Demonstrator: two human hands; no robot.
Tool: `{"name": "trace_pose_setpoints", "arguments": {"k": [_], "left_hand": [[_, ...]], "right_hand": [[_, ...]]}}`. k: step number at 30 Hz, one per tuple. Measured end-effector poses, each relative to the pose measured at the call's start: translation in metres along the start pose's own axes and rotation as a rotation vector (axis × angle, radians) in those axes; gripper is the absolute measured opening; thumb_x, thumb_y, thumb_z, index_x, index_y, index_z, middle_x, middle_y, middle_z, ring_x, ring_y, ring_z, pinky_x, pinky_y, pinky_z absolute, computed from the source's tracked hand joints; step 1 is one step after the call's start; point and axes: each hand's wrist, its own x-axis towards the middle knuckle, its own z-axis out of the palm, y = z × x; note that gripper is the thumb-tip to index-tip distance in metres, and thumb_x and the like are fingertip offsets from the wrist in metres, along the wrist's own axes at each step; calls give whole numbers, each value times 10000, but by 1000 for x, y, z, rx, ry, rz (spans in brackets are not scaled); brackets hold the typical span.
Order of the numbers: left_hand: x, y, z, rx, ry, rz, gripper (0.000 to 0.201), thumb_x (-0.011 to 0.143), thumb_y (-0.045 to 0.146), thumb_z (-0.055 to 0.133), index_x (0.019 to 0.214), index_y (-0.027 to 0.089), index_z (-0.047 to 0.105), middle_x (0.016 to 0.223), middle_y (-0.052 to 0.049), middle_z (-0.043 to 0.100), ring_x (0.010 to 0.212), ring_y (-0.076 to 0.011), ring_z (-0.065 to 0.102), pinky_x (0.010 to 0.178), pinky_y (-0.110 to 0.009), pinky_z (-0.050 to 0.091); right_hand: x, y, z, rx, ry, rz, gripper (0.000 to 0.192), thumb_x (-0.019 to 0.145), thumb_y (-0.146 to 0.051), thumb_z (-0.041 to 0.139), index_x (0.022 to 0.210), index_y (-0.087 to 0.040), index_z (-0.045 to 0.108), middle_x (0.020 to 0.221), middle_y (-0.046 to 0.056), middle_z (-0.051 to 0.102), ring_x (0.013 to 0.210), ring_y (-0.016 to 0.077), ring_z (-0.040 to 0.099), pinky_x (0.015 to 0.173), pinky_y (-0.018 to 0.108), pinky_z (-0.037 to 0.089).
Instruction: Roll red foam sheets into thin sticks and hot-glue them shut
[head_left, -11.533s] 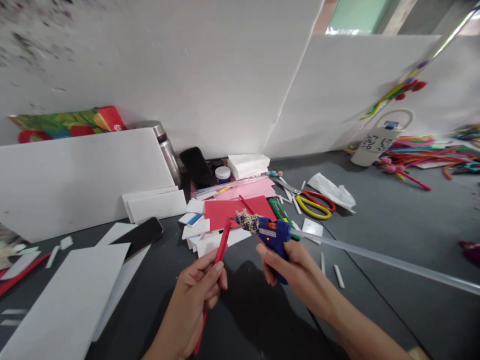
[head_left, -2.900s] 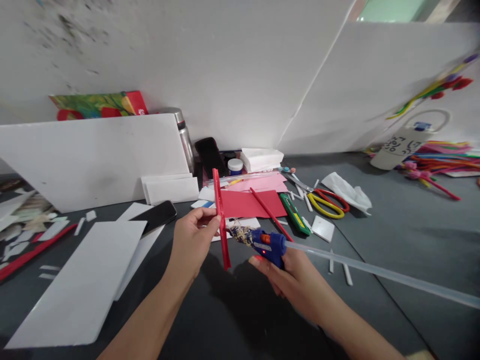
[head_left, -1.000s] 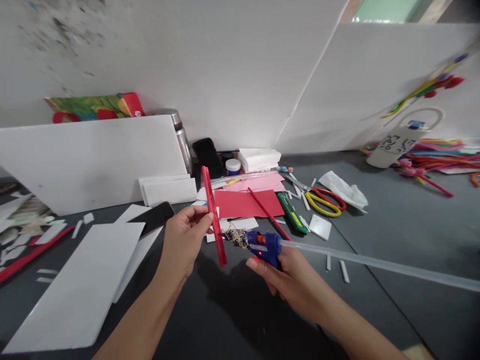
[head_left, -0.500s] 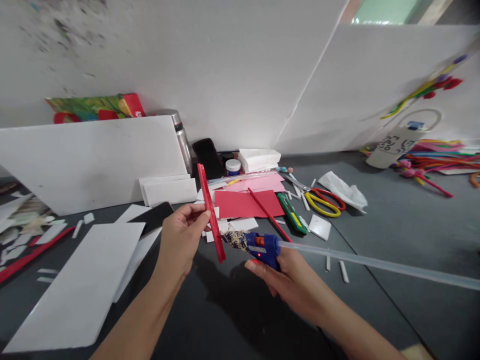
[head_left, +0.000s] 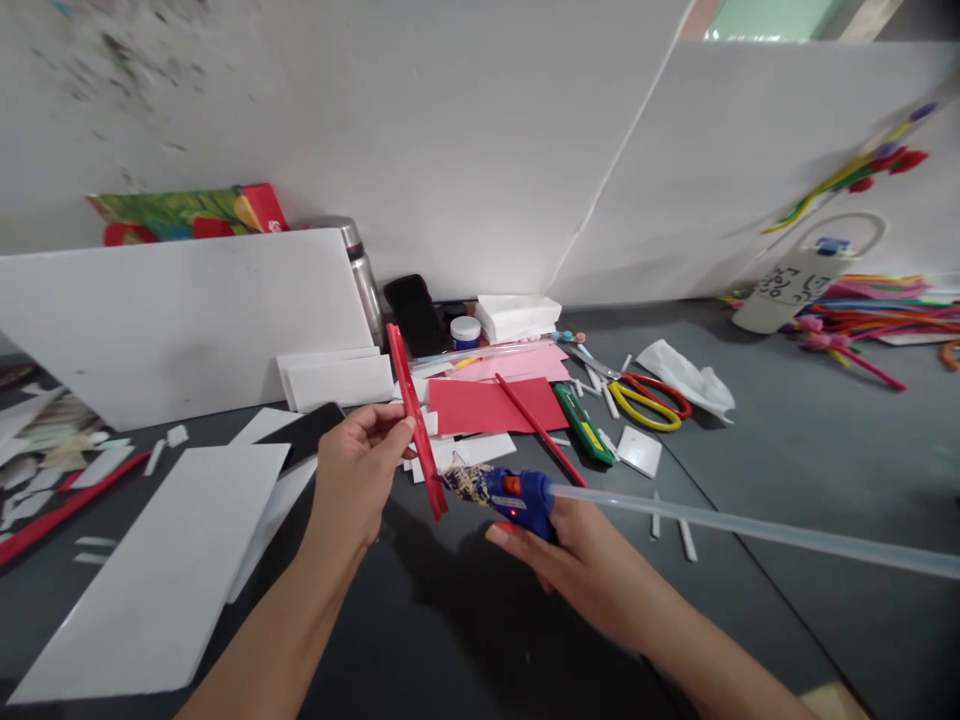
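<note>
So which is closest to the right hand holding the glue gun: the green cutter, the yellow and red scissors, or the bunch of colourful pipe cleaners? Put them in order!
From the right hand:
1. Green cutter, just beyond it on the grey mat.
2. Yellow and red scissors, farther back and to the right.
3. Colourful pipe cleaners, far right, by the white board.
</note>
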Motion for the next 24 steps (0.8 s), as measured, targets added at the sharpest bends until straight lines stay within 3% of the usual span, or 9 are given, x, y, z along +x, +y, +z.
{"name": "trace_pose_setpoints", "arguments": {"k": [7, 24], "left_hand": [[-3, -2, 2, 33, -19, -3, 244, 687, 316, 786, 869, 158, 746, 771, -18, 746, 605, -138, 622, 623, -257, 523], [2, 7, -3, -11, 37, 14, 238, 661, 287, 803, 842, 150, 729, 754, -10, 729, 599, -123, 614, 598, -240, 516]], "right_hand": [[-1, 0, 1, 52, 56, -25, 391, 929, -545, 553, 763, -194, 600, 511, -49, 509, 495, 131, 481, 510, 246, 353], [-3, 0, 2, -13, -1, -13, 365, 933, -546, 558, 869, -194, 635, 508, -58, 523, 460, 124, 466, 518, 248, 327]]}}
